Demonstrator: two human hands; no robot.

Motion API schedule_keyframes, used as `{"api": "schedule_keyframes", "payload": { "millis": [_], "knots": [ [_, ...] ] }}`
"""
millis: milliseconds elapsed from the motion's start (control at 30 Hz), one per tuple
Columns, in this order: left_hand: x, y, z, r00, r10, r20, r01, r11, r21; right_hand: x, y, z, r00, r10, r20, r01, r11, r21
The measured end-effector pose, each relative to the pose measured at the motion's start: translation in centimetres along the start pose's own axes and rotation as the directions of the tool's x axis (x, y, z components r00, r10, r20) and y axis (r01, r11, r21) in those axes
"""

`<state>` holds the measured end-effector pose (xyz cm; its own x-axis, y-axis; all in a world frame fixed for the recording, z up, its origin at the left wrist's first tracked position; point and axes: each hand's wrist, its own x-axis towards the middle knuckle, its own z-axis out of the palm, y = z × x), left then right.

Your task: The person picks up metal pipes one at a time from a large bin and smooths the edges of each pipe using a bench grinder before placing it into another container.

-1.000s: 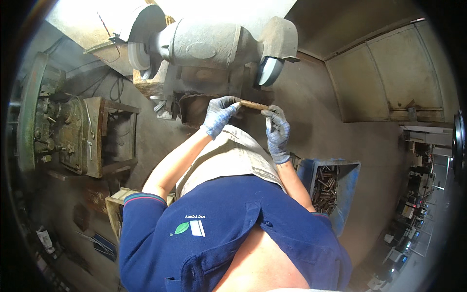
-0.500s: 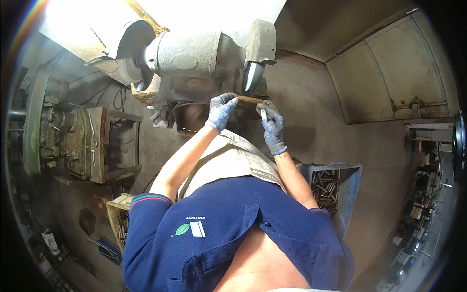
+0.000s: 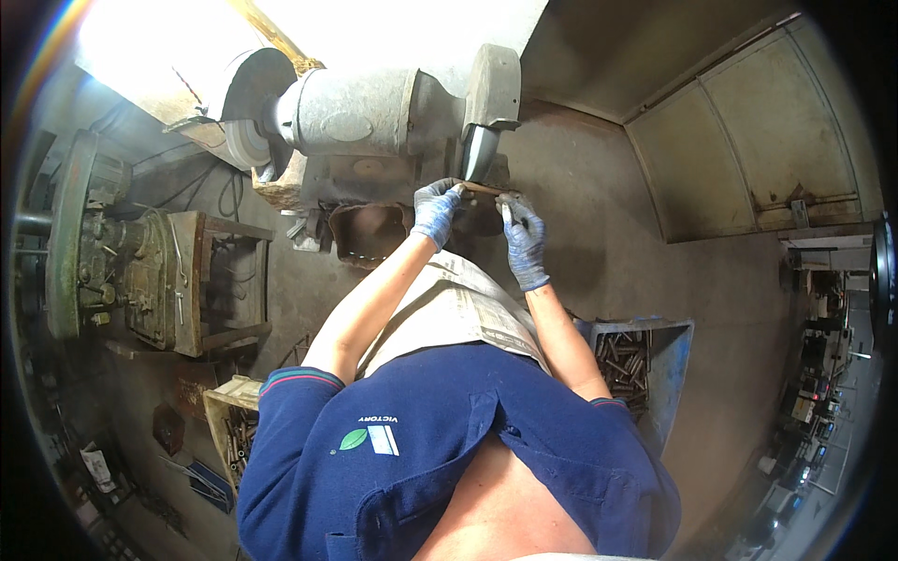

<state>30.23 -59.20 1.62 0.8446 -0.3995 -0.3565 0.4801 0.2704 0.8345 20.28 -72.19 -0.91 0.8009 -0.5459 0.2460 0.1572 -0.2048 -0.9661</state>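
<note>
Head view showed the gloved left hand and right hand, fingers clamped on a short rod against the grinding wheel.

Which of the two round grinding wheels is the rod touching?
The right wheel, just above the gloved hands holding the rod. The left wheel, by the bright window, has nothing at it.

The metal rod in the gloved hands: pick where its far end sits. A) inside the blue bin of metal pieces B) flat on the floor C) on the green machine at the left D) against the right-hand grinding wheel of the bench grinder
D: both gloved hands, left hand and right hand, hold the metal rod up to the right-hand grinding wheel of the bench grinder.
</note>
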Motion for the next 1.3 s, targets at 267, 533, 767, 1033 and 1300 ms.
{"api": "schedule_keyframes", "payload": {
  "millis": [267,533,767,1033,1300],
  "knots": [
    [0.5,0.8,-2.3,0.997,0.072,-0.041,-0.072,0.997,0.011,0.5,-1.2,2.6,0.998,-0.004,0.056,0.008,0.997,-0.072],
    [1.1,1.1,-2.2,0.999,0.030,-0.015,-0.028,0.995,0.093,0.6,0.8,2.3,0.998,0.053,0.028,-0.052,0.998,-0.033],
    [1.8,-0.6,-0.3,0.998,-0.060,-0.001,0.060,0.996,0.064,0.7,2.3,-0.2,0.987,0.152,-0.043,-0.150,0.988,0.041],
    [2.7,0.3,-2.8,0.999,0.022,-0.028,-0.020,0.998,0.057,1.1,2.4,3.0,0.981,0.194,-0.026,-0.187,0.968,0.167],
    [3.2,1.2,-5.2,1.000,0.013,-0.006,-0.012,0.999,0.043,1.3,2.0,4.8,0.966,0.252,0.048,-0.256,0.930,0.263]
  ]
}}
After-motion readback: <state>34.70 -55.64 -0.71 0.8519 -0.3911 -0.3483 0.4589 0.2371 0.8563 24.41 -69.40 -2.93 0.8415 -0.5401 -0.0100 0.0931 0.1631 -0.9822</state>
